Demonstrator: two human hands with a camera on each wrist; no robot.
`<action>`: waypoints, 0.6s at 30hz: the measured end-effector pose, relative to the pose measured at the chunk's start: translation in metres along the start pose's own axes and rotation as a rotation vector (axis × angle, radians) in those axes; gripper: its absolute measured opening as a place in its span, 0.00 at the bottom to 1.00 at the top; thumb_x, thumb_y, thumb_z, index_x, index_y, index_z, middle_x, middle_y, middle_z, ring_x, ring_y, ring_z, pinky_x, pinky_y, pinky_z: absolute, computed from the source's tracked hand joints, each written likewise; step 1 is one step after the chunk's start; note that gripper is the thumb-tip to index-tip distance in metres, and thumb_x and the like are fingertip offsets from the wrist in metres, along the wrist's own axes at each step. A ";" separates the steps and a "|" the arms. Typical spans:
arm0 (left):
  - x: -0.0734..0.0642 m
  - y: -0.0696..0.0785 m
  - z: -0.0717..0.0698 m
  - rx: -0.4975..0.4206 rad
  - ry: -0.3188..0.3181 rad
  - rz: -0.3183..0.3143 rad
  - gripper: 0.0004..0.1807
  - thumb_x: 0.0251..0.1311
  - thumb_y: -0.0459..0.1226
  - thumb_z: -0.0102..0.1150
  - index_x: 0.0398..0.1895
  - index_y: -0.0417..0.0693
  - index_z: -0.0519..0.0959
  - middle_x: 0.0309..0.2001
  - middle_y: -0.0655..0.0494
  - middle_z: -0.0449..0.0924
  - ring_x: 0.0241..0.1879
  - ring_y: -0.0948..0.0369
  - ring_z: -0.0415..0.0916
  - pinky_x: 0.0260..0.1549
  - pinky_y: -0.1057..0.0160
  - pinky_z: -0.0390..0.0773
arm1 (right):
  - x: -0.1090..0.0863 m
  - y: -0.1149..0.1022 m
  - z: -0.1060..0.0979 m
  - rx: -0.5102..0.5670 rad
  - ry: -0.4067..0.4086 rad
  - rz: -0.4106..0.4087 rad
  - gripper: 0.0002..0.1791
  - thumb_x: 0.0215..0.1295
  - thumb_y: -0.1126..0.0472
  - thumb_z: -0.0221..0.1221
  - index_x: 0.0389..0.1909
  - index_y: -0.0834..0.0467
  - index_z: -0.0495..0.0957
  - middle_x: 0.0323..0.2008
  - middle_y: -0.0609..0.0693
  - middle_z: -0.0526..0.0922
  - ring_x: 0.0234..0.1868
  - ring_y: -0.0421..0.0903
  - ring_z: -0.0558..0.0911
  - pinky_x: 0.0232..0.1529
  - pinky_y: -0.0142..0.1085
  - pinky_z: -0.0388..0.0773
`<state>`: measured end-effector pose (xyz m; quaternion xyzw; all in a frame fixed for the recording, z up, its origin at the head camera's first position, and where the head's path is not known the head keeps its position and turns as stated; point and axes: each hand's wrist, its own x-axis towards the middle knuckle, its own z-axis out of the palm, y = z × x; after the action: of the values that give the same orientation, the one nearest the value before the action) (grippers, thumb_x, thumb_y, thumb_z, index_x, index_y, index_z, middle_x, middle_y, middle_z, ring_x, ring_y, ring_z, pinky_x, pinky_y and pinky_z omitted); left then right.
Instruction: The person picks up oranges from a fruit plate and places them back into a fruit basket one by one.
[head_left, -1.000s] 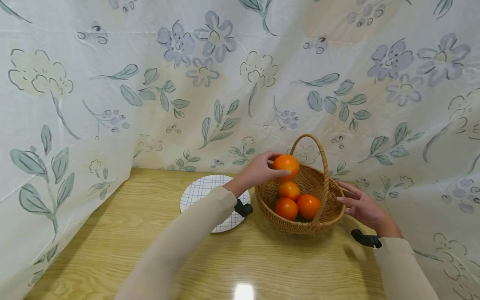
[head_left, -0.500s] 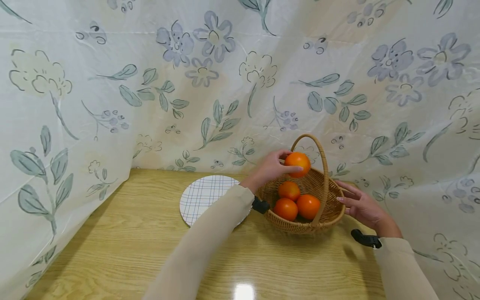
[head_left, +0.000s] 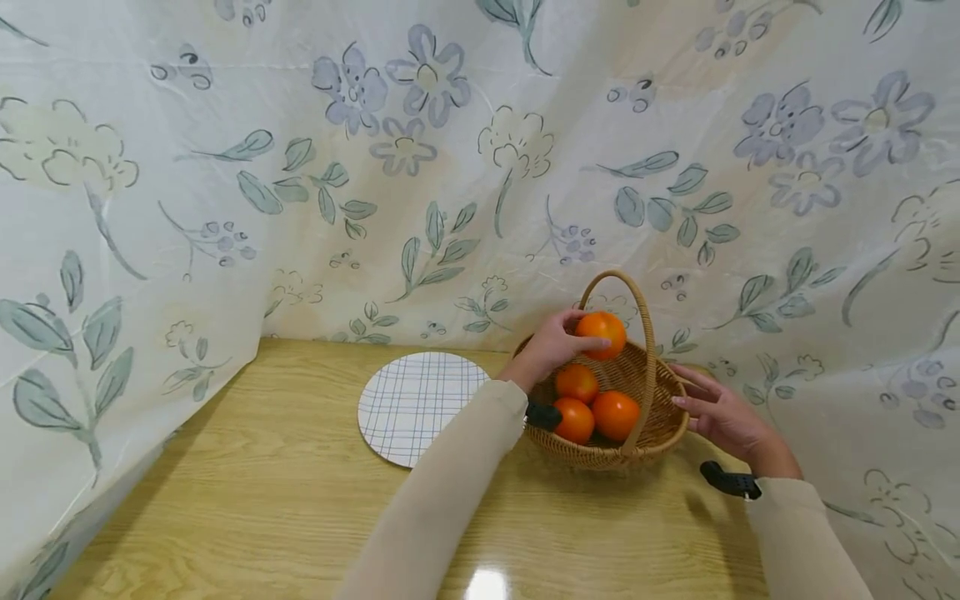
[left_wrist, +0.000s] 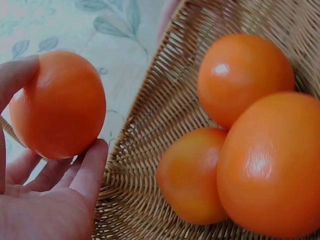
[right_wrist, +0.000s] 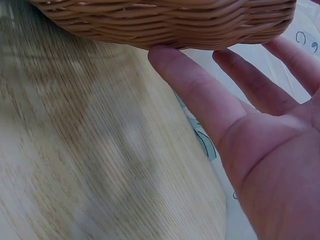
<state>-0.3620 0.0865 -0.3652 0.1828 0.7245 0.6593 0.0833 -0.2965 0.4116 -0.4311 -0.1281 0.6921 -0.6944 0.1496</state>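
My left hand (head_left: 552, 343) holds a smooth round orange fruit (head_left: 602, 335) between thumb and fingers, above the far left part of a wicker basket (head_left: 585, 455). In the left wrist view that held fruit (left_wrist: 62, 105) shows clear of the basket's side. Three similar orange fruits (left_wrist: 270, 165) lie together inside the basket, under its arched handle (head_left: 647, 333). At the basket's right side is my right hand (head_left: 726, 414), its fingers extended. The right wrist view shows those fingertips (right_wrist: 165, 56) against the lower edge of the woven wall (right_wrist: 175, 22).
A round white plate (head_left: 416, 400) with a blue grid pattern lies on the wooden table (head_left: 247, 467), left of the basket and partly behind the left sleeve. A flowered curtain (head_left: 450, 167) hangs close behind the table and along both sides.
My left hand has carried the held fruit to the right and slightly lower over the last half second. The right hand and the other fruits stay in place.
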 end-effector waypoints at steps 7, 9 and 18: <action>-0.001 -0.005 0.012 -0.080 -0.017 -0.049 0.37 0.54 0.38 0.78 0.68 0.46 0.74 0.57 0.51 0.82 0.50 0.59 0.80 0.57 0.58 0.81 | -0.008 0.003 0.005 0.001 0.007 -0.010 0.40 0.78 0.71 0.48 0.83 0.57 0.40 0.65 0.37 0.73 0.60 0.39 0.83 0.54 0.39 0.85; -0.002 -0.007 0.014 -0.083 -0.025 -0.071 0.38 0.54 0.37 0.78 0.68 0.46 0.73 0.58 0.51 0.81 0.50 0.59 0.80 0.57 0.57 0.81 | -0.009 0.003 0.008 0.002 0.006 -0.016 0.40 0.78 0.71 0.48 0.83 0.57 0.40 0.65 0.37 0.73 0.60 0.39 0.83 0.54 0.39 0.85; -0.005 -0.009 0.020 0.016 -0.067 -0.078 0.35 0.53 0.37 0.79 0.66 0.47 0.76 0.60 0.50 0.80 0.51 0.56 0.79 0.56 0.57 0.80 | -0.016 0.000 0.019 0.008 0.014 -0.030 0.39 0.78 0.72 0.48 0.83 0.58 0.43 0.65 0.38 0.74 0.60 0.39 0.82 0.53 0.39 0.85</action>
<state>-0.3510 0.1028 -0.3774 0.1773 0.7331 0.6433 0.1317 -0.2749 0.4004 -0.4305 -0.1330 0.6882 -0.7004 0.1346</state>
